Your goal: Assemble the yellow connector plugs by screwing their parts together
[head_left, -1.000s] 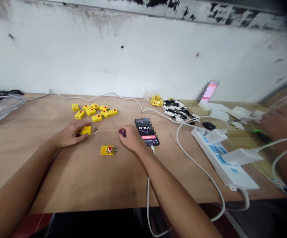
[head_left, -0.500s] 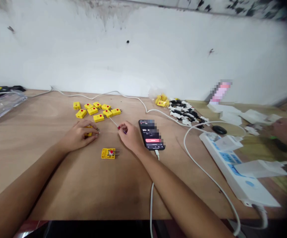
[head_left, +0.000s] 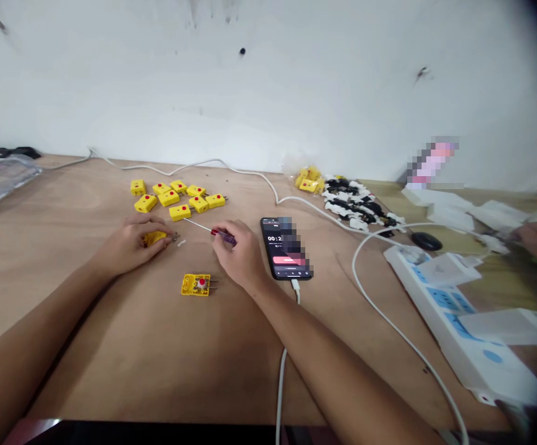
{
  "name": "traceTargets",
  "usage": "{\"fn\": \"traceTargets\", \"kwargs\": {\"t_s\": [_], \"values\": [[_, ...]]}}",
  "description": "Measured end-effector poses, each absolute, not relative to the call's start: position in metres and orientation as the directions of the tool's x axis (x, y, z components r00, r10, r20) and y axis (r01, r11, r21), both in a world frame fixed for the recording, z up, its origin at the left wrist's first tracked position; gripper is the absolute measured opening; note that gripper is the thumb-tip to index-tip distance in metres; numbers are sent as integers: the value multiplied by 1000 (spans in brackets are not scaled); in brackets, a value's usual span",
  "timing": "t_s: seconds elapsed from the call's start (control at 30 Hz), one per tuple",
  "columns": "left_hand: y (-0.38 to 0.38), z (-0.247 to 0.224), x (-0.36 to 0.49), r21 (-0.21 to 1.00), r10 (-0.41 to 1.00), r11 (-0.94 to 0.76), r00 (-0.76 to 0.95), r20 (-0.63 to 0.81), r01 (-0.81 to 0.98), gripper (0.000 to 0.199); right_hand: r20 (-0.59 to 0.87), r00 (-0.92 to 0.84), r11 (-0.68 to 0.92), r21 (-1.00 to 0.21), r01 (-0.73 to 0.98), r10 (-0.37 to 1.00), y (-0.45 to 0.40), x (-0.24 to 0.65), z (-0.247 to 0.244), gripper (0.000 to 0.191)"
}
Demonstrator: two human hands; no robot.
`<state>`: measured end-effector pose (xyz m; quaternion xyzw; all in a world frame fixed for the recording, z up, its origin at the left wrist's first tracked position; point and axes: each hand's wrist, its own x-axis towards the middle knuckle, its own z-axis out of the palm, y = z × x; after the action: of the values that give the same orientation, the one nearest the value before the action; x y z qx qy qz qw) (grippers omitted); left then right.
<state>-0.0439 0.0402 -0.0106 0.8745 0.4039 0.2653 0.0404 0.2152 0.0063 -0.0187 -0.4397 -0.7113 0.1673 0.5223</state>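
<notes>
On the phone (head_left: 277, 250), the timer reads 00:2, rest pixelated.

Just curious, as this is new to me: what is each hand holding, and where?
The right hand grips a small screwdriver by its red handle; the left hand holds a yellow connector by its body.

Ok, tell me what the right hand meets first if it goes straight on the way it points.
The right hand leads with its red-handled screwdriver, whose tip would meet the yellow connector first. Depth is unclear; it may pass beside.
</notes>
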Motion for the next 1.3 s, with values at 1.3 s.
{"fn": "traceTargets", "kwargs": {"t_s": [1.3], "values": [[36,-11,-41,375,788,-609,483,381,699,30,631,-175,645,-674,360,756,5,210,-25,18]]}}
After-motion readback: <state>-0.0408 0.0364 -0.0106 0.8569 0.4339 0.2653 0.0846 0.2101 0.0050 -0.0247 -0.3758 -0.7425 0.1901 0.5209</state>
